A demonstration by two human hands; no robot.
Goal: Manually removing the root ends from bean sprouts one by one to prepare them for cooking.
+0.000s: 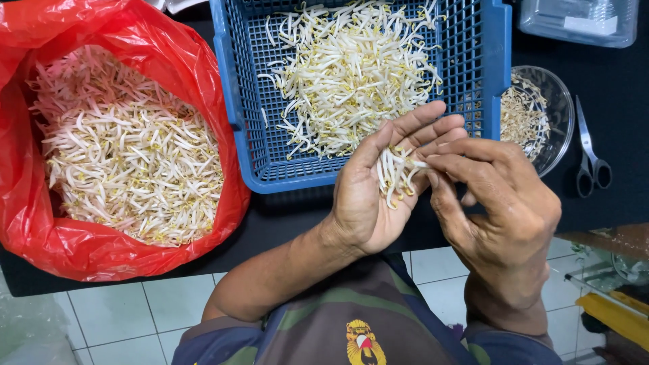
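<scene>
Left hand cups bean sprouts | right hand pinches one sprout | blue basket just beyond | step: picking through the handful.

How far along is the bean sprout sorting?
Done: a pile of sprouts lies in the blue basket, with trimmings in the glass bowl. In hand: the left hand cups a small bunch while the right hand picks at it. Left: the red bag looks quite full.
</scene>
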